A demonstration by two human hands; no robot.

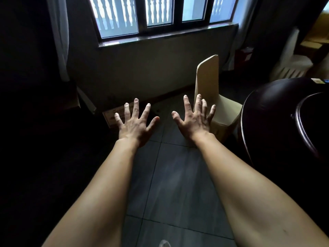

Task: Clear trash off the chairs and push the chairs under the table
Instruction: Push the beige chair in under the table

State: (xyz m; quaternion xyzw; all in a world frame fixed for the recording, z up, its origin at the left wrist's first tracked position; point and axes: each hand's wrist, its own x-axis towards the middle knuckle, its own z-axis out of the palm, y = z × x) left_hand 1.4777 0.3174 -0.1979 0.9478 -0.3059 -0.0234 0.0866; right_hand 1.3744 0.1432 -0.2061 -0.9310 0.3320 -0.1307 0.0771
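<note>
Nearest the camera, two bare forearms reach out over the grey tiled floor [169, 175], left of the round dark table [267, 118]. The left hand [135, 122] and the right hand [193, 120] are both spread flat, fingers straight and apart, holding nothing and touching nothing that can be made out. Just past the right hand, at the table's far-left edge, stands a cream-covered chair [208, 77]. Its tall back is upright and on the side away from the table, and its seat points toward the table, meeting or slipping under the rim. The right hand overlaps the chair in view and is clearly the nearer of the two; the left hand is farther from the table. A push would probably have to go rightward, against the back, toward the table. Much of the seat is hidden, so I cannot tell whether trash lies on it. Farther left of the table a cardboard box [114, 114] lies on the floor below the window [160, 13]. Beyond the table's far side sits a second chair [292, 66], pale and dim. In all there are two hands, two chairs, one table and one box.
</note>
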